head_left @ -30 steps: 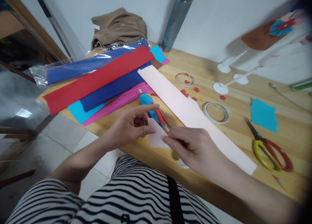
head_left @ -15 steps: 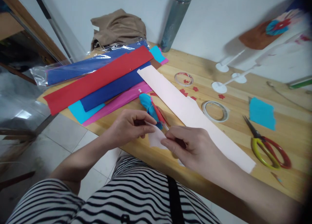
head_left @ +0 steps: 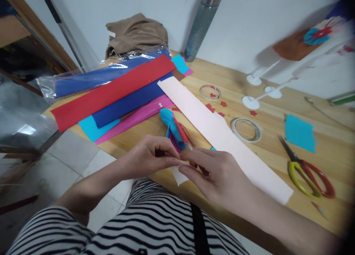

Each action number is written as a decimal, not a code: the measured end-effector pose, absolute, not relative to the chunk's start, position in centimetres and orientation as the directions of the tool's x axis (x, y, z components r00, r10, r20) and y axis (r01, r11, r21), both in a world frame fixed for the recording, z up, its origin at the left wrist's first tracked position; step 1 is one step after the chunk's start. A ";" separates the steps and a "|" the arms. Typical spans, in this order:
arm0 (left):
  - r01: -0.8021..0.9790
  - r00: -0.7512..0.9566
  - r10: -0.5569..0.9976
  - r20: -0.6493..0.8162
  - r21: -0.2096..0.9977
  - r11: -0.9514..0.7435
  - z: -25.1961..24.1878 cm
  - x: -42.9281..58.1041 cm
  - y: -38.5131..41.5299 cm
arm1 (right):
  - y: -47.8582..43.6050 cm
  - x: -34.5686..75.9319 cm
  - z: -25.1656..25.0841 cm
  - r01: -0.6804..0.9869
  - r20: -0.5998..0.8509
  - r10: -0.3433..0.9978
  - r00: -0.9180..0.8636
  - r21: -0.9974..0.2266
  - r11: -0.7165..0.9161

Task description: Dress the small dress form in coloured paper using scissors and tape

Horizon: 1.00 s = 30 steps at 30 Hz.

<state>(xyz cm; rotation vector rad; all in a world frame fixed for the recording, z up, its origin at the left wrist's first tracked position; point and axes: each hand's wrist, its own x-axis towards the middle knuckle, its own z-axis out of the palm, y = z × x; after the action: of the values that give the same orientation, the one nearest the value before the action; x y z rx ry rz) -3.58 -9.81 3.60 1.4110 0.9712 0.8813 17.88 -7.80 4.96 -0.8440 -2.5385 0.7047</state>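
Observation:
Between my two hands is a small piece of pale pink paper (head_left: 179, 176), its lower part hanging below the fingers. My left hand (head_left: 156, 156) pinches its upper edge from the left. My right hand (head_left: 210, 170) pinches the same piece from the right, the fingertips of both nearly meeting. Just beyond the fingers lies a bundle of blue, red and purple paper (head_left: 174, 129) with a thin white stick at its near end. A long pale pink paper strip (head_left: 222, 133) stretches diagonally behind my right hand.
Left of centre, red (head_left: 116, 92) and dark blue paper (head_left: 130, 103) overlap other sheets. At right are scissors (head_left: 305, 173), a tape roll (head_left: 246, 130), a light blue paper piece (head_left: 300, 133) and small red paper flowers (head_left: 210, 108). A bottle (head_left: 203, 26) and white stands (head_left: 251, 102) are near the wall.
My hands have come closer together, the left moving right and slightly down. The small pink paper now hangs lower and shows less between the fingers. The view has shifted slightly.

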 end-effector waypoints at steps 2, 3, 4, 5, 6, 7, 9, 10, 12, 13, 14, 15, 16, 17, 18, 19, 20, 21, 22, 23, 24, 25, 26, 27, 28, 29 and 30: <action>0.063 0.402 0.914 -0.051 0.998 0.028 3.5 -3.7 -9.8 | -7.8 17.8 5.0 0.417 0.193 0.612 -0.767 -0.575 0.704; 0.058 0.415 0.907 -0.074 0.997 0.055 3.5 -3.8 -9.8 | -7.8 17.9 5.1 0.404 0.197 0.601 -0.774 -0.578 0.709; 0.053 0.424 0.899 -0.106 0.994 0.092 3.4 -3.9 -9.8 | -7.9 17.9 5.1 0.397 0.195 0.596 -0.779 -0.581 0.710; 0.043 0.427 0.893 -0.139 0.990 0.134 3.3 -4.1 -9.8 | -7.9 17.9 5.2 0.397 0.188 0.596 -0.781 -0.586 0.706; 0.029 0.425 0.889 -0.169 0.984 0.173 3.2 -4.2 -9.8 | -8.0 17.9 5.3 0.400 0.180 0.599 -0.781 -0.593 0.699; 0.013 0.421 0.885 -0.198 0.977 0.213 3.2 -4.4 -9.8 | -8.0 18.0 5.4 0.401 0.174 0.603 -0.778 -0.601 0.691; -0.020 0.421 0.873 -0.249 0.959 0.283 3.1 -4.9 -9.9 | -8.0 18.1 5.6 0.403 0.171 0.613 -0.771 -0.615 0.678; -0.033 0.432 0.862 -0.265 0.950 0.309 3.1 -5.2 -9.9 | -8.0 18.1 5.7 0.403 0.171 0.617 -0.768 -0.620 0.673; -0.043 0.451 0.845 -0.287 0.939 0.342 3.2 -5.7 -9.8 | -7.9 18.3 5.7 0.400 0.177 0.620 -0.764 -0.624 0.671; -0.043 0.450 0.843 -0.296 0.935 0.351 3.3 -6.0 -9.7 | -7.9 18.3 5.7 0.397 0.183 0.620 -0.763 -0.624 0.673; -0.042 0.439 0.846 -0.303 0.933 0.356 3.3 -6.2 -9.6 | -7.9 18.4 5.7 0.393 0.190 0.621 -0.761 -0.626 0.674; -0.041 0.420 0.853 -0.310 0.932 0.359 3.4 -6.4 -9.5 | -7.9 18.4 5.6 0.389 0.199 0.623 -0.757 -0.628 0.674; -0.039 0.397 0.861 -0.319 0.931 0.363 3.4 -6.6 -9.4 | -8.0 18.5 5.6 0.383 0.211 0.625 -0.751 -0.632 0.674; -0.037 0.378 0.867 -0.326 0.930 0.365 3.4 -6.8 -9.3 | -8.0 18.5 5.6 0.378 0.222 0.629 -0.745 -0.637 0.672; -0.034 0.361 0.873 -0.329 0.931 0.365 3.4 -6.9 -9.1 | -8.1 18.6 5.5 0.374 0.230 0.634 -0.738 -0.643 0.668; -0.030 0.348 0.878 -0.328 0.932 0.360 3.4 -7.0 -8.9 | -8.2 18.6 5.5 0.370 0.236 0.641 -0.731 -0.651 0.663; -0.028 0.339 0.883 -0.324 0.935 0.353 3.3 -7.1 -8.7 | -8.3 18.5 5.6 0.371 0.239 0.649 -0.723 -0.658 0.656; -0.029 0.333 0.888 -0.318 0.938 0.347 3.2 -7.2 -8.5 | -8.4 18.5 5.6 0.374 0.239 0.655 -0.717 -0.662 0.650; -0.032 0.327 0.893 -0.311 0.940 0.339 3.1 -7.2 -8.2 | -8.4 18.4 5.7 0.376 0.240 0.660 -0.712 -0.663 0.647; -0.037 0.322 0.897 -0.301 0.943 0.330 3.0 -7.3 -7.8 | -8.4 18.3 5.7 0.375 0.247 0.660 -0.710 -0.661 0.650; -0.040 0.320 0.901 -0.292 0.946 0.321 2.9 -7.4 -7.5 | -8.4 18.1 5.8 0.367 0.257 0.653 -0.713 -0.656 0.659; -0.038 0.322 0.903 -0.285 0.949 0.313 2.9 -7.6 -7.0 | -8.4 17.8 5.9 0.357 0.265 0.642 -0.719 -0.652 0.669; -0.030 0.325 0.903 -0.281 0.951 0.307 2.8 -7.7 -6.5 | -8.3 17.6 6.0 0.348 0.270 0.633 -0.726 -0.651 0.675; -0.016 0.331 0.900 -0.283 0.952 0.305 2.8 -7.8 -6.0 | -8.2 17.2 6.1 0.343 0.266 0.629 -0.730 -0.654 0.675; 0.003 0.334 0.897 -0.289 0.952 0.306 2.8 -8.0 -5.5 | -8.1 16.9 6.1 0.345 0.258 0.633 -0.730 -0.660 0.667; 0.021 0.329 0.895 -0.300 0.950 0.311 2.8 -8.1 -4.9 | -8.0 16.6 6.1 0.356 0.244 0.644 -0.725 -0.668 0.654; 0.039 0.318 0.894 -0.315 0.947 0.320 2.7 -8.2 -4.4 | -7.9 16.2 6.1 0.372 0.229 0.659 -0.716 -0.674 0.638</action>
<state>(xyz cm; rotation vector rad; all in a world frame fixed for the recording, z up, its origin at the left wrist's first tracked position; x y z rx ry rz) -8.23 -4.44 2.73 1.0953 1.0972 0.7427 16.22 -7.89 6.10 -0.8097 -2.3992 0.8414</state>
